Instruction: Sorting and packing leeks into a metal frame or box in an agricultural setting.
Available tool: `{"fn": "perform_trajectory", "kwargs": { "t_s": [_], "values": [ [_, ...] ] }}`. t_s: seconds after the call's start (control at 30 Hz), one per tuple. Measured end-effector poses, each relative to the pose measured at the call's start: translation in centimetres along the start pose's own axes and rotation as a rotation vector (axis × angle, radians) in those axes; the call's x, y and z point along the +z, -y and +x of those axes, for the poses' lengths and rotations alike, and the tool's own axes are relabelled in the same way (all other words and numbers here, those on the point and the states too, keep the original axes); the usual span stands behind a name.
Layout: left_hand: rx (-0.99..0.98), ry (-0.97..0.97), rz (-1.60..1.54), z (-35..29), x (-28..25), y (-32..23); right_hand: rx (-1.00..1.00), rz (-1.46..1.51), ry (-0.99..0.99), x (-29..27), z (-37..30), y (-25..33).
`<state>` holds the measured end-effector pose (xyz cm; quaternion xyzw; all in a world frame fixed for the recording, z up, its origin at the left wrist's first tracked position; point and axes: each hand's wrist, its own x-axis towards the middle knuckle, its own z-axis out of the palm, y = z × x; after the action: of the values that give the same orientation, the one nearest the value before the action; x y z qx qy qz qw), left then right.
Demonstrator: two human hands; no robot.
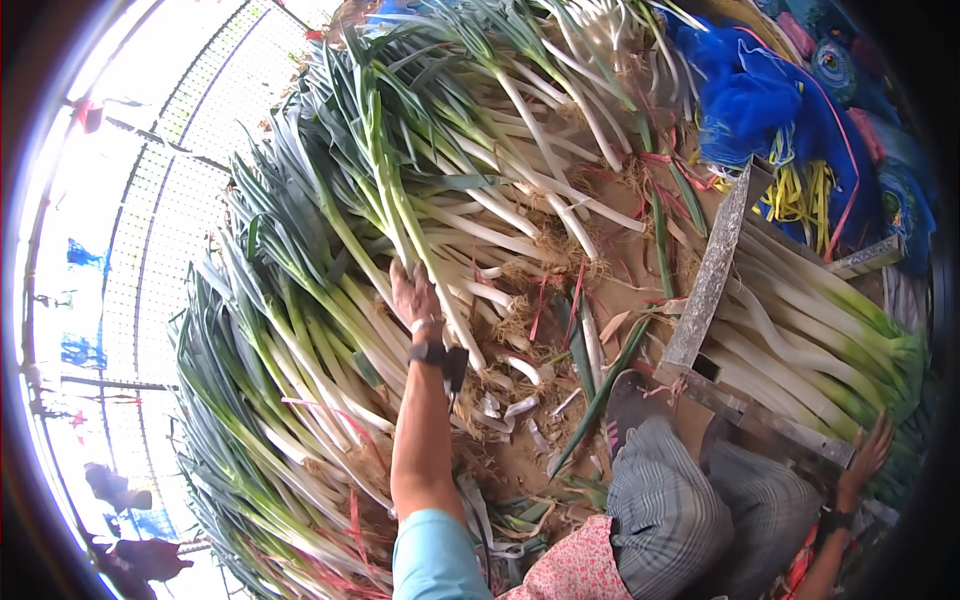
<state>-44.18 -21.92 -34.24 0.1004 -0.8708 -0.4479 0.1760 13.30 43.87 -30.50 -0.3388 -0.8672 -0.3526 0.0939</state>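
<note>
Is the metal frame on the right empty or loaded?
Loaded: leeks lie side by side between the bars of the metal frame, near the right hand.

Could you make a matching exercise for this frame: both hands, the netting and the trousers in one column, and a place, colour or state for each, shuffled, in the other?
1. Left hand
2. Right hand
3. Netting
4. Trousers

A. Grey and checked
B. By the leafy side of the leeks lying in the metal frame
C. Blue, bunched up at the upper right
D. At the stalks of the large leek pile

Pairs: 1-D, 2-B, 3-C, 4-A
</note>
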Motion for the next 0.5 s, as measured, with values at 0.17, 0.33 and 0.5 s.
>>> {"fn": "perform_trajectory", "kwargs": {
  "t_s": [0.17,0.33,0.5],
  "values": [
    [0.095,0.355,0.704,-4.7,5.6,17.9,-0.006,0.124,0.108,-4.5,0.8,1.1],
    [-0.127,0.576,0.526,-7.7,7.1,20.0,0.087,0.252,0.231,-9.0,1.9,4.6],
    [0.049,0.807,0.320,-1.1,4.8,18.6,0.116,0.378,0.235,-11.7,2.7,5.2]
  ]
}}
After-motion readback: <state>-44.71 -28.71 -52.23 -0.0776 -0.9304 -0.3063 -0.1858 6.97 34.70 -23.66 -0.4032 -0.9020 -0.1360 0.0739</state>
